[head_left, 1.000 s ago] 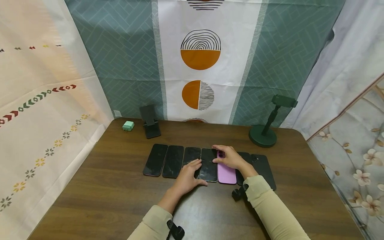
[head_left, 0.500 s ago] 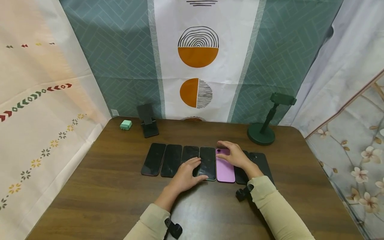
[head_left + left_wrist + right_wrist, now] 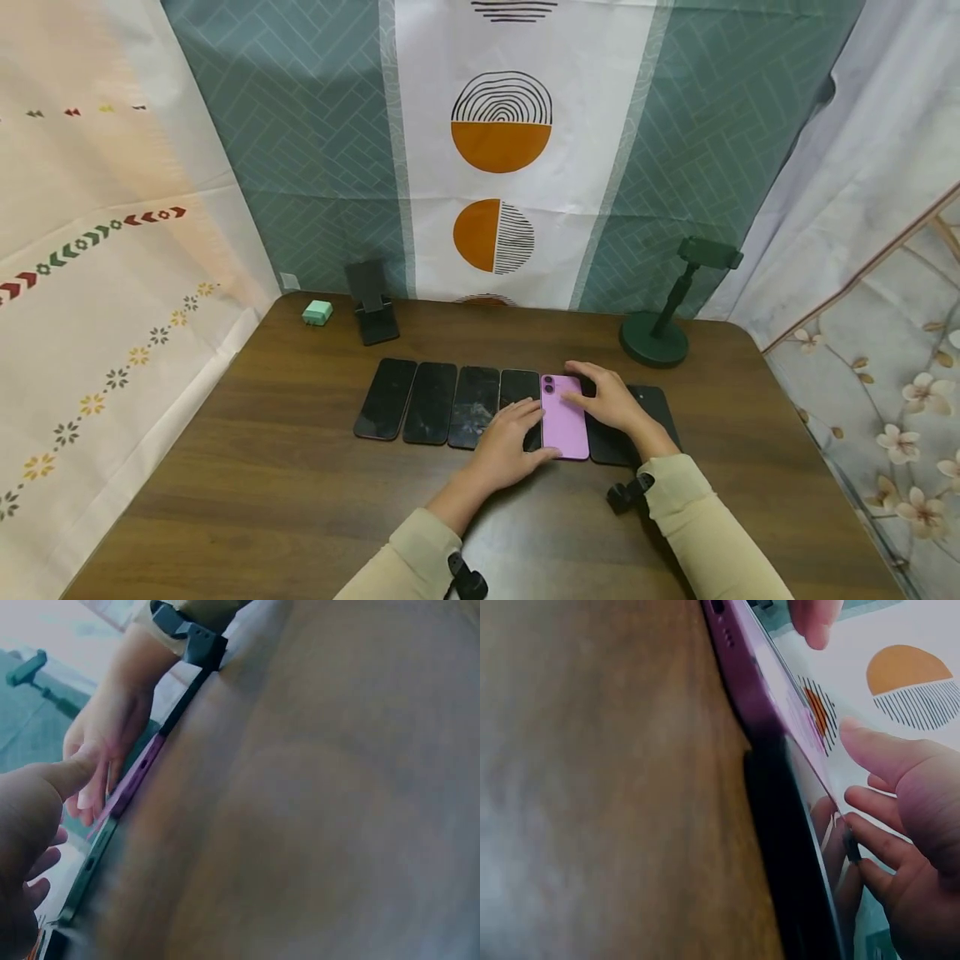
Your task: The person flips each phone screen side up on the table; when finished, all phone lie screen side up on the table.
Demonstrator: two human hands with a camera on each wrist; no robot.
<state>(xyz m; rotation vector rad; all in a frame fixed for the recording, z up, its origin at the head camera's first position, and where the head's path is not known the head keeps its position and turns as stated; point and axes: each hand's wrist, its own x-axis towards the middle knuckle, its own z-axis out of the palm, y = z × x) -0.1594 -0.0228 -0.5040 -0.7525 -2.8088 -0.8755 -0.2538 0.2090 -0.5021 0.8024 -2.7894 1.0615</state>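
Note:
Several smartphones lie side by side in a row. Spread over the fourth one, a black-screened phone, is my left hand, its thumb reaching toward the lower edge of the pink phone. The pink phone lies back up, two camera lenses at its top left. My right hand is over the black phone just right of the pink one and hides its upper part. In the right wrist view its fingers are at that phone's far edge, with the thumb raised above. Neither hand grips anything.
Three black phones continue the row leftward; another dark phone ends it at right. Behind stand a black phone stand, a mint-green charger-like block and a dark green stand. A patterned curtain hangs behind the wooden table.
My right hand has moved right, from the pink phone to the black phone beside it. My left hand has also shifted right, from the third phone onto the fourth.

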